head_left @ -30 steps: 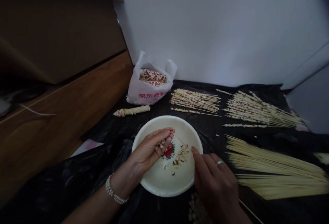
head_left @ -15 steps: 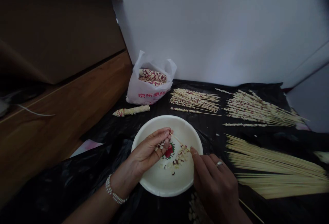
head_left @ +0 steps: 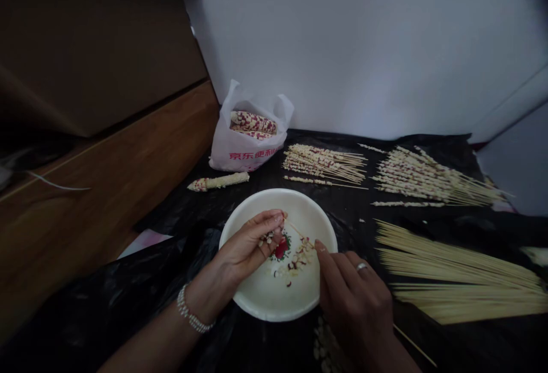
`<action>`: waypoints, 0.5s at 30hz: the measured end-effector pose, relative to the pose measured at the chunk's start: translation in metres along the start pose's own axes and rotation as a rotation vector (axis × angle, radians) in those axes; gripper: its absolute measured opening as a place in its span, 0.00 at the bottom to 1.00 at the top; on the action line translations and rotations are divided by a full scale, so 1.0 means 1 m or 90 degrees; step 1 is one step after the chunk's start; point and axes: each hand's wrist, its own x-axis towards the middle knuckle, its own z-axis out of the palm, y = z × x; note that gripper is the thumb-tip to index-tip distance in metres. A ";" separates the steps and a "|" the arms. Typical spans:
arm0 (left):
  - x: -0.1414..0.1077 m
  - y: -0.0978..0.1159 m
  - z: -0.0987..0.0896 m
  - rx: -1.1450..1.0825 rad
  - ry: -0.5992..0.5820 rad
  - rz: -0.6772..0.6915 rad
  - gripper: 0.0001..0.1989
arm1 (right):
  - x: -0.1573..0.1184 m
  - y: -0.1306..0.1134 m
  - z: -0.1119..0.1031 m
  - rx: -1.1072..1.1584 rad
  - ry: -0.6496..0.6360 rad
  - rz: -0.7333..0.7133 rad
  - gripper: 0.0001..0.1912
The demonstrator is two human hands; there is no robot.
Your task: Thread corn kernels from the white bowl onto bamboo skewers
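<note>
Over a white bowl, my left hand is closed with several corn kernels in its curled fingers. Its thumb and forefinger pinch a kernel at the tip of a thin wooden skewer. My right hand grips that skewer between thumb and fingers at the bowl's right rim, and its back end sticks out behind the hand. Loose yellowish and dark red kernels lie in the bowl, which has a red and green print on its bottom.
Behind the bowl are a partly stripped corn cob and a plastic bag of corn cobs. Kernel-threaded skewers lie in a smaller pile and a larger pile. Bare skewers are spread at right on black plastic sheeting.
My right hand has shifted slightly left along with the skewer, toward my left fingertips. A kernel now shows at the skewer's tip. The left hand has barely moved.
</note>
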 end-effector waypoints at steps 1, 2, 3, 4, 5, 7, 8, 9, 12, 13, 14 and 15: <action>0.000 0.000 0.000 -0.003 -0.006 -0.005 0.09 | 0.000 0.000 0.000 0.000 -0.002 -0.001 0.20; 0.000 0.000 -0.001 -0.009 -0.011 -0.012 0.10 | 0.001 0.000 0.000 0.002 -0.006 0.001 0.20; 0.000 0.001 -0.001 -0.017 -0.017 -0.019 0.11 | 0.001 0.000 -0.001 0.005 -0.006 0.002 0.20; 0.001 0.001 -0.002 -0.026 -0.020 -0.029 0.11 | 0.002 0.000 -0.001 0.010 -0.004 0.006 0.20; 0.001 0.001 -0.002 -0.034 -0.023 -0.038 0.10 | 0.002 0.001 -0.001 0.014 -0.001 0.013 0.20; 0.002 0.001 -0.003 -0.045 -0.025 -0.050 0.08 | 0.003 0.001 -0.002 0.020 0.004 0.022 0.19; 0.002 0.001 -0.004 -0.045 -0.026 -0.052 0.07 | 0.003 0.001 -0.002 0.020 0.005 0.024 0.19; 0.002 0.001 -0.005 -0.042 -0.028 -0.052 0.08 | 0.003 0.001 -0.002 0.020 0.003 0.023 0.18; 0.003 0.000 -0.007 -0.025 -0.041 -0.041 0.09 | 0.001 0.002 -0.002 0.019 -0.004 0.017 0.19; 0.003 0.000 -0.007 -0.017 -0.043 -0.037 0.09 | 0.001 0.002 -0.002 0.016 -0.006 0.017 0.20; 0.002 0.000 -0.007 -0.008 -0.044 -0.035 0.10 | 0.000 0.002 -0.002 0.014 -0.006 0.014 0.21; 0.002 0.000 -0.007 0.001 -0.042 -0.032 0.10 | -0.001 0.002 -0.002 0.012 -0.005 0.010 0.22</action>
